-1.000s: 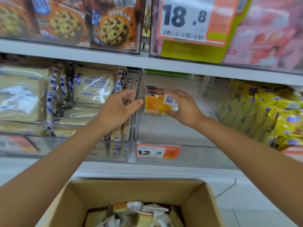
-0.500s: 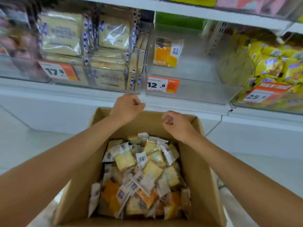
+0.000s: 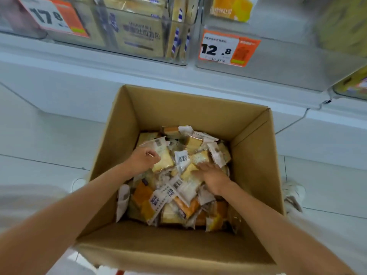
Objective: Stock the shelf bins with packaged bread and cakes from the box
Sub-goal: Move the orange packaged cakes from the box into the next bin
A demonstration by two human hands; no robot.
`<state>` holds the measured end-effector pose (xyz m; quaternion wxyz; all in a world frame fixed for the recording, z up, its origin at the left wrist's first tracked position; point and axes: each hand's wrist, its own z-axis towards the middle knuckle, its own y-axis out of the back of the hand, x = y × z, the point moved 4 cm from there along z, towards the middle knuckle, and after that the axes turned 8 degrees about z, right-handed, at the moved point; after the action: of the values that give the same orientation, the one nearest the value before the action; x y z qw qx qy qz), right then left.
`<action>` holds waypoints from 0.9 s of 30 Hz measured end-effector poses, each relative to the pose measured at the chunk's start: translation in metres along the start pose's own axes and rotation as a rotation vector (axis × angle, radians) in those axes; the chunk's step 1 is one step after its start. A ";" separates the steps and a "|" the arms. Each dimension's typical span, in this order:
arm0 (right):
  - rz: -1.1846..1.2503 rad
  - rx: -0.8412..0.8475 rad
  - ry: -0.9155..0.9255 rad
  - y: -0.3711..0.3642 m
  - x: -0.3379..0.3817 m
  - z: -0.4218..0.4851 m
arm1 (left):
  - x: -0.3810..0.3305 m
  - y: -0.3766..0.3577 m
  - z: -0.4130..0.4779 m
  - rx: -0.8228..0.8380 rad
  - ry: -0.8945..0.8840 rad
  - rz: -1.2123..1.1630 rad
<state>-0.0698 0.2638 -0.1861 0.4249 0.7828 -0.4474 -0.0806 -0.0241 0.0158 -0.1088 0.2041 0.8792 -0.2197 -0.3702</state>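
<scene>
Left hand point(image 3: 144, 159) curls its fingers against a crinkly, clear-wrapped pale cake packet point(image 3: 162, 161); whether it grips is unclear. Right hand point(image 3: 212, 175), set apart, lies flat with fingers spread on the glossy heap. Smooth walls of the square cardboard box point(image 3: 178, 108) rise high around both. Far right, the clear plastic bin point(image 3: 278, 62) holds one orange packet point(image 3: 231, 6), with room beside it.

Reaches forward and down bare-armed, curls the left grip point(image 3: 144, 159) knuckles-up with its fingertips tucked under, and lays the right grip point(image 3: 211, 174) flat, palm down and straight-fingered, near it but apart.
</scene>
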 end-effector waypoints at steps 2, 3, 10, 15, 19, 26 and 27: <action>0.073 -0.010 0.002 0.015 -0.005 -0.002 | 0.002 -0.002 0.001 0.065 0.039 -0.079; 0.166 -0.038 -0.005 0.025 -0.006 -0.005 | 0.001 -0.004 0.002 0.114 0.035 -0.105; 0.937 -0.276 -0.084 0.108 0.001 -0.037 | -0.030 -0.025 -0.006 0.432 -0.133 -0.183; 1.512 -0.156 -0.095 0.114 0.007 -0.052 | -0.027 -0.024 -0.005 0.284 -0.021 -0.423; 1.681 -0.280 -0.155 0.103 0.010 -0.054 | -0.028 -0.029 -0.009 0.325 0.017 -0.572; 1.198 -0.373 -0.044 0.107 0.023 -0.062 | -0.070 0.012 -0.019 0.028 -0.362 0.149; 1.194 -0.367 0.012 0.109 0.030 -0.061 | -0.081 0.014 -0.021 0.047 -0.428 0.244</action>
<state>-0.0898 0.2508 -0.0601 0.5268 0.3126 -0.7841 0.0996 -0.0629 0.0524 -0.0426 0.1758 0.7522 -0.3710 -0.5154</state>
